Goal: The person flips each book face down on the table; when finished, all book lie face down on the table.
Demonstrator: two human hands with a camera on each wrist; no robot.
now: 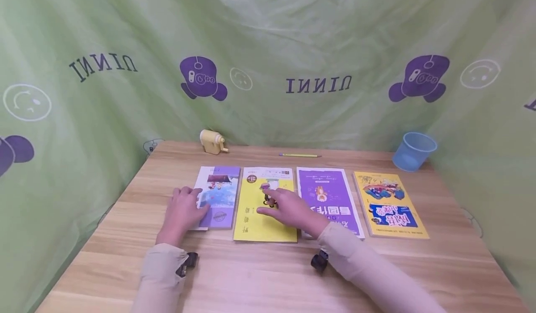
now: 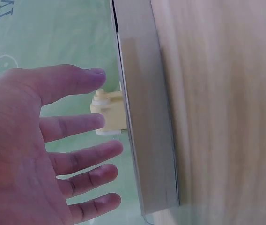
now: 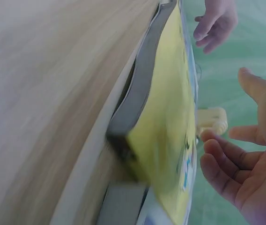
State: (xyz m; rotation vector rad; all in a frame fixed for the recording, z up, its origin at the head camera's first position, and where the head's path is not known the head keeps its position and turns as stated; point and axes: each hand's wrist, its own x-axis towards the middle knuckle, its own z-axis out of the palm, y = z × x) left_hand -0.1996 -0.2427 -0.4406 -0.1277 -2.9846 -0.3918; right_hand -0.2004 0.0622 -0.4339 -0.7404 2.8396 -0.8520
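Four books lie in a row on the table. My left hand (image 1: 182,213) is over the left side of the purple-and-blue book (image 1: 217,196), fingers spread and holding nothing. A white strip shows along that book's left edge. In the left wrist view the fingers (image 2: 86,157) point toward the thick side of a book (image 2: 147,117). My right hand (image 1: 293,208) hovers over the yellow book (image 1: 247,217), its fingers loosely bent and empty. Its wrist overlaps the purple book (image 1: 335,189) to the right. The right wrist view shows the yellow cover close up.
A yellow-orange book (image 1: 387,229) lies at the row's right end. Behind the books are a cream crank pencil sharpener (image 1: 212,142), a yellow pencil (image 1: 299,155) and a blue translucent cup (image 1: 412,152). A green curtain (image 1: 268,34) hangs around the wooden table (image 1: 251,276).
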